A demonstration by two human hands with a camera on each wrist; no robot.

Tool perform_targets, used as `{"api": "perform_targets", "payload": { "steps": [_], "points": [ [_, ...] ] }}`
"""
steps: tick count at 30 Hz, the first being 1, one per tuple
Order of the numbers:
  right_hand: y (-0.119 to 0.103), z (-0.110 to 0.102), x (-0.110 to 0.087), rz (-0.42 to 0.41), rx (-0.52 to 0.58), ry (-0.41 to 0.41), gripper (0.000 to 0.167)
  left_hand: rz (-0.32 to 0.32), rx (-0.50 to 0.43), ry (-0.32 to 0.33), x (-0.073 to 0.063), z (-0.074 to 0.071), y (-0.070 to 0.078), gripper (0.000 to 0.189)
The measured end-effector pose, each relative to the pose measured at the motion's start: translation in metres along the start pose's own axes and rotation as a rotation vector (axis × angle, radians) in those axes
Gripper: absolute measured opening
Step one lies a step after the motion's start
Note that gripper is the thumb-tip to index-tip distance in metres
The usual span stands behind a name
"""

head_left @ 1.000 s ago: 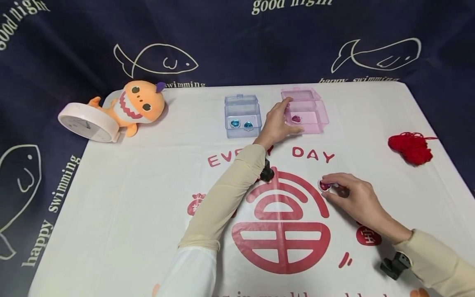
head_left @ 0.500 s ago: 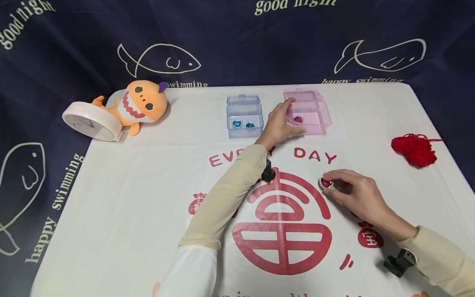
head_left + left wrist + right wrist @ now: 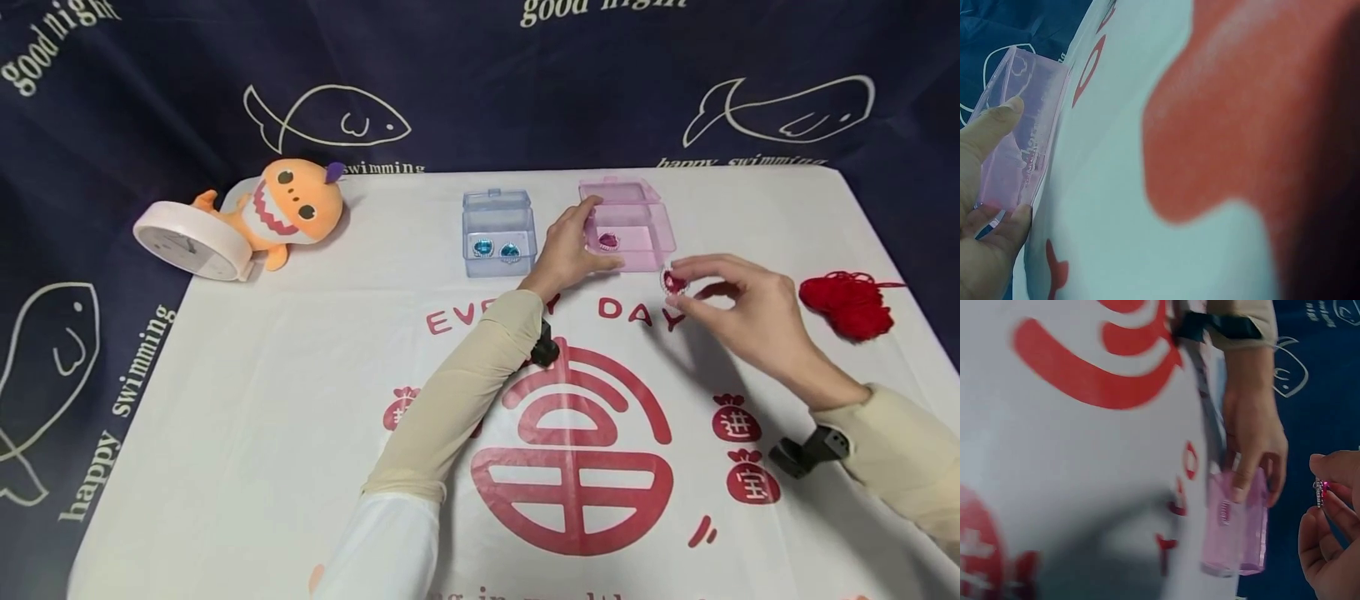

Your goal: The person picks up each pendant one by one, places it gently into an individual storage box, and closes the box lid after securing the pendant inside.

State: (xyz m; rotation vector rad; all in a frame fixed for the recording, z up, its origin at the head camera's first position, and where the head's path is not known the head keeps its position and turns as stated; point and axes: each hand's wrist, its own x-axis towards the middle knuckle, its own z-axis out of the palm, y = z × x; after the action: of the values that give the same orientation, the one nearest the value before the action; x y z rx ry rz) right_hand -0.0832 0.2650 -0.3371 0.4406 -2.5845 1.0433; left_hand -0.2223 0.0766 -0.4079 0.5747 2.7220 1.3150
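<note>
Fingers (image 3: 712, 266) of the right hand (image 3: 768, 317) in a narrow pinch on a pink gem (image 3: 674, 283); left hand (image 3: 564, 252) spread wider, gripping the left side of the pink box (image 3: 641, 259).

Dark blue backdrop (image 3: 480, 83) behind, pale fish outlines and lettering on it. White table (image 3: 262, 375) in front with red print; both forearms in beige sleeves reach over it. Orange plush toy (image 3: 303, 200) at far left, white round clock (image 3: 192, 240) tilted beside its lower end. Pink box lid up, left thumb on the near wall, index finger up by the lid. Blue box (image 3: 489, 268), lid also up, to the left of the left hand. Red yarn (image 3: 847, 304) bundled near the right table edge, beyond the right hand.

Small stuff: two blue gems, one (image 3: 483, 247) left, one (image 3: 510, 252) right, side by side inside blue box. Second pink gem (image 3: 608, 241) inside pink box, toward its left. Held pink gem right at the fingertips, between thumb and index finger, off the table, near the pink box's front right corner but outside it. Right wrist view has it edge-on: silvery beaded rim outward, pink part palm side.
</note>
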Motion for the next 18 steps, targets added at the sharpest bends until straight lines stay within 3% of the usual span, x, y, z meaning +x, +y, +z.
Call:
{"api": "perform_targets", "payload": {
  "steps": [10, 18],
  "points": [
    [0.011, 0.007, 0.051, 0.078, 0.034, 0.066, 0.029, 0.005, 0.001, -0.006, 0.001, 0.000, 0.002, 0.097],
    [0.036, 0.025, 0.082, 0.139, -0.036, -0.011, 0.026, 0.001, 0.019, -0.008, 0.000, -0.001, 0.001, 0.097]
  ]
}}
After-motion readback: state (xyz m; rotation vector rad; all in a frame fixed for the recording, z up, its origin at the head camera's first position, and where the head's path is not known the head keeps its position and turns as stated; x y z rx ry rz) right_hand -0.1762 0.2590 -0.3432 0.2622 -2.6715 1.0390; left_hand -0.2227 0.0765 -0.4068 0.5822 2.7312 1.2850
